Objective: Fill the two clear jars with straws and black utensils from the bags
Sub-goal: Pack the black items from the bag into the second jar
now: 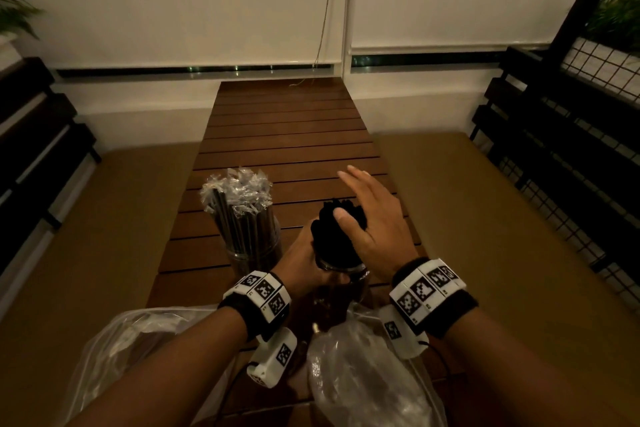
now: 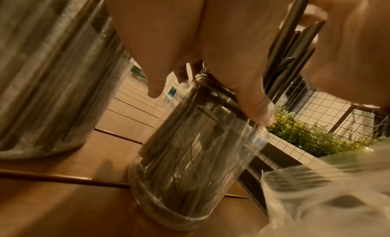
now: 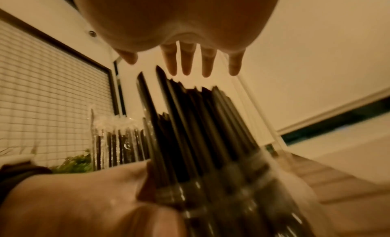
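A clear jar [image 1: 341,276] [image 2: 190,148] packed with black utensils [image 1: 334,222] [image 3: 194,132] stands on the wooden slatted table [image 1: 287,135]. My left hand [image 1: 301,262] grips this jar round its neck [image 2: 242,83]. My right hand [image 1: 372,215] hovers flat over the utensil tops, fingers [image 3: 185,62] straight and spread. Just left stands a second clear jar [image 1: 254,246] [image 2: 48,73] full of wrapped straws [image 1: 239,198] [image 3: 116,140].
Two crumpled clear plastic bags lie at the near table edge, one at the left [image 1: 138,340], one at the right [image 1: 367,381] [image 2: 327,199]. Tan cushions flank the table. A black wire-grid rack [image 1: 571,114] with plants stands at the right.
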Demonstrator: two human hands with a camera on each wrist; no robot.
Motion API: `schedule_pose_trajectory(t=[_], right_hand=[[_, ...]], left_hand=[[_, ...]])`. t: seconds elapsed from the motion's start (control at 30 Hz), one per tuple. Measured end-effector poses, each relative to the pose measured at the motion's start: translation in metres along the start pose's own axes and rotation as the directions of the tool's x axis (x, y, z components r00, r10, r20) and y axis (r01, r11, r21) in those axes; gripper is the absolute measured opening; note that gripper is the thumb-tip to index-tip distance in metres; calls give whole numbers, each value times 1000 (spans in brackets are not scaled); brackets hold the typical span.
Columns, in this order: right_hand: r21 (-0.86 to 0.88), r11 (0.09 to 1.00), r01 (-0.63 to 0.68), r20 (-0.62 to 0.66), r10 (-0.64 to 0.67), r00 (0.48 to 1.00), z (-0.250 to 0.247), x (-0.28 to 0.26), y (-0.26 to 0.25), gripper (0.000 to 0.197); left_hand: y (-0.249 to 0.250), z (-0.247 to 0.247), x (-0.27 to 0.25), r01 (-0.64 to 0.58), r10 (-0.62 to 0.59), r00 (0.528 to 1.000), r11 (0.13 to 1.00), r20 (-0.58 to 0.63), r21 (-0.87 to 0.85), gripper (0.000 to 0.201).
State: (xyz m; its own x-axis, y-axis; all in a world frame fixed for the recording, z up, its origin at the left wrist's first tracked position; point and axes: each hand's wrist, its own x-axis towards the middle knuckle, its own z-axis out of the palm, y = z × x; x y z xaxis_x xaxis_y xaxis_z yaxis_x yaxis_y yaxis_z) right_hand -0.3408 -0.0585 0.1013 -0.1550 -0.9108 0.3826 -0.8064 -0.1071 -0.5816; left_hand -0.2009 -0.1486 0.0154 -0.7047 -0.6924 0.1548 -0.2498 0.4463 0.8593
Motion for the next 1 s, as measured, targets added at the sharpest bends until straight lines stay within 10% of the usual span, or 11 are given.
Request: schedule_pose_trajectory(t=[0.33,0.57,1.0], right_hand=[[-511,831,220,393,-2,919,4,4,-8,54],[-408,911,66,390,108,914,12,18,-13,91],[-304,952,26,183,31,983,14,25,-13,32]], left_hand=[[-4,1,4,-4,1,1000,992,27,129,104],[8,2,0,-27,29,999,996,26,-83,62],[6,0,3,-7,6,1000,1000,26,7,93]])
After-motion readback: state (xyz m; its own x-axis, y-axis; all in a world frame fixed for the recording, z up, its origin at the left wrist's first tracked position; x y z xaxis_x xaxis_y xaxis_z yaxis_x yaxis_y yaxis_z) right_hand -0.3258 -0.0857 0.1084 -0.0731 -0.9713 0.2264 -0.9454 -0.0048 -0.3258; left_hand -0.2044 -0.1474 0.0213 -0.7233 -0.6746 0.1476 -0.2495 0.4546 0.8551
